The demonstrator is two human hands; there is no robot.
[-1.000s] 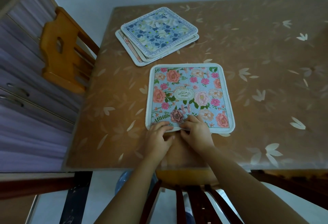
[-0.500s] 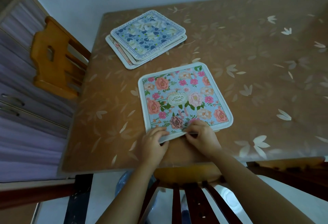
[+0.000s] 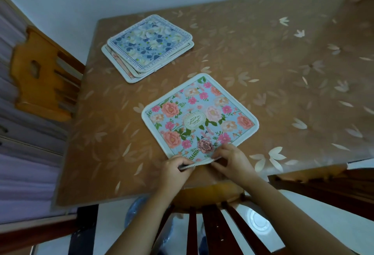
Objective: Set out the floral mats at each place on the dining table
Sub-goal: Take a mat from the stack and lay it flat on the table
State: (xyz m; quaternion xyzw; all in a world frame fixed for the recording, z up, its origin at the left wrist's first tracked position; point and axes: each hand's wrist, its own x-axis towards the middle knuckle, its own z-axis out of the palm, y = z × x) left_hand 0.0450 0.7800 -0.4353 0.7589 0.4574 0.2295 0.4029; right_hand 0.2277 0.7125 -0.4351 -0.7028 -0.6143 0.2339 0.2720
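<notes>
The pink flowered mat (image 3: pixel 199 117) lies close to the near edge of the table (image 3: pixel 263 52), skewed so that one corner points far. Both hands pinch its near edge: the left hand (image 3: pixel 175 170) curls round the near-left part and the right hand (image 3: pixel 232 161) nips it just to the right. That edge is lifted slightly off the table. To finish this place well, the mat probably needs turning until its near side runs parallel with the table edge, centred before the dark chair (image 3: pixel 212 220), then pressing flat. The stack of other mats (image 3: pixel 148 46) sits at the far left, well apart.
</notes>
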